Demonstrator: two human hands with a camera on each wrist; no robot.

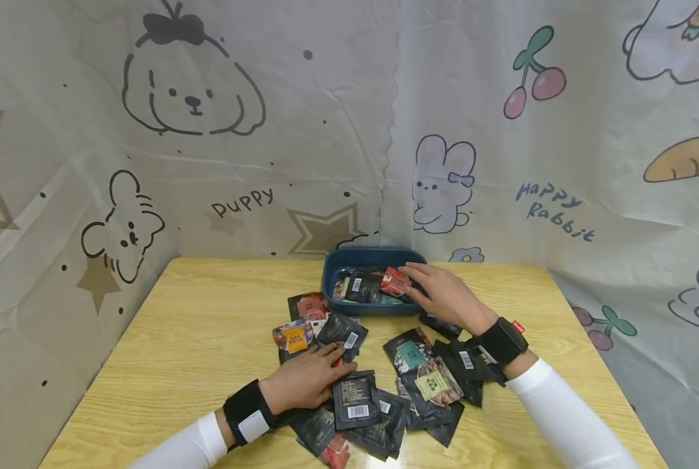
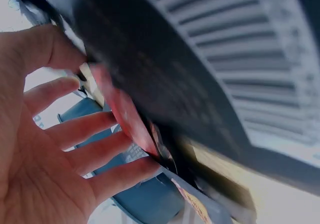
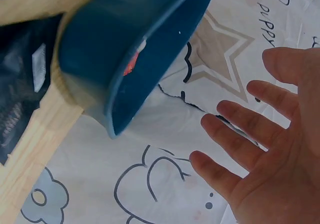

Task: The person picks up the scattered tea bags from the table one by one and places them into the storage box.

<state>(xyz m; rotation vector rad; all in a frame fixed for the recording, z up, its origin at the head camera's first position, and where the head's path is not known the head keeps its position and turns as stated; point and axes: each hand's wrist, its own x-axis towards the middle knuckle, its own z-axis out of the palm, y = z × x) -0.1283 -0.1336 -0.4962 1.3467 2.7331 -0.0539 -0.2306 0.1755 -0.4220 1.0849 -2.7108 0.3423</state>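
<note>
A dark blue plastic bin [image 1: 361, 309] stands at the back of the table, holding several black sachets and a red-labelled sachet [image 1: 393, 281]. My right hand [image 1: 445, 296] is over the bin's right rim, its fingertips beside the red-labelled sachet. In the right wrist view the fingers are spread and nothing lies in the palm. My left hand [image 1: 303, 381] rests with extended fingers on the pile in front of the bin, beside a black barcoded sachet [image 1: 356, 398]. The left wrist view shows its fingertips at the edge of a red sachet [image 2: 127, 116], partly hidden by a black one.
More sachets lie to the right, including a green-labelled one [image 1: 410, 354] and a cream-labelled one [image 1: 434, 384]. An orange-labelled sachet [image 1: 294, 339] is left of the bin. The wooden table [image 1: 208, 306] meets a printed cloth backdrop [image 1: 302, 156] behind.
</note>
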